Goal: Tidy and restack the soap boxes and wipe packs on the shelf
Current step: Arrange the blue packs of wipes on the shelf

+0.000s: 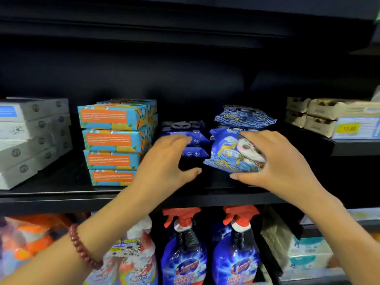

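Blue patterned wipe pack [230, 153] sits tilted at the front of the shelf [61, 194], and the right hand [281, 161] is wrapped round it, with fingers [257, 138] curled over its top and the thumb tucked under the near corner. Behind it, 1 more patterned pack [244, 117] lies askew on top of that pile. The left hand [164, 163] is spread wide and holds nothing. It reaches to the dark blue packs [185, 132] just beside, though I cannot tell if it touches them. The soap boxes [113, 140] stand to the left, 4 high and fairly square.

To do this step well, I would lay the held pack flat without crushing its soft film. The free left hand can serve as a stop so both piles line up with the shelf's front edge. The slick wrap could let the top pack slide.
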Available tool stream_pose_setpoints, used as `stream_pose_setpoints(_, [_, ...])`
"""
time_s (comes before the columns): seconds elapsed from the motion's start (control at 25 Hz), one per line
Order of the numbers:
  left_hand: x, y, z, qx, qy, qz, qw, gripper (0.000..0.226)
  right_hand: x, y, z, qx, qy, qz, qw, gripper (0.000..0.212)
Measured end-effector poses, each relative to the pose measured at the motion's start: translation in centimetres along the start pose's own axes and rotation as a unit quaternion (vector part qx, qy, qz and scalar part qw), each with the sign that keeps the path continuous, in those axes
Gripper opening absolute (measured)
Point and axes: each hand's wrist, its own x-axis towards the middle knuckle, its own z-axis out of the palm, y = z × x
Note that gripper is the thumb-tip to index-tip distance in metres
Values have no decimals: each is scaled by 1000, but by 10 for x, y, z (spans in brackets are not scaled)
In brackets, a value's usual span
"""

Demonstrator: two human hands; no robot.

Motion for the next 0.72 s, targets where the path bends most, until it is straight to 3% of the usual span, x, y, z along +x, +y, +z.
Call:
stream_pose_setpoints(0.08, [27, 2, 1, 33, -10, 18, 999, 79, -14, 11, -1, 5, 9, 6, 1000, 87])
stream_pose_setpoints(0.24, [79, 1, 16, 157, -153, -51, 974, 110, -34, 25, -5, 5, 22, 13, 1000, 85])
stream_pose_setpoints(0.4, [104, -13, 25, 141, -231, -97, 958, 106, -43, 30, -9, 6, 22, 16, 1000, 88])
stream_pose_setpoints(0.72, [101, -21, 34, 165, -155, -115, 967, 97, -48, 38, -11, 8, 29, 22, 999, 88])
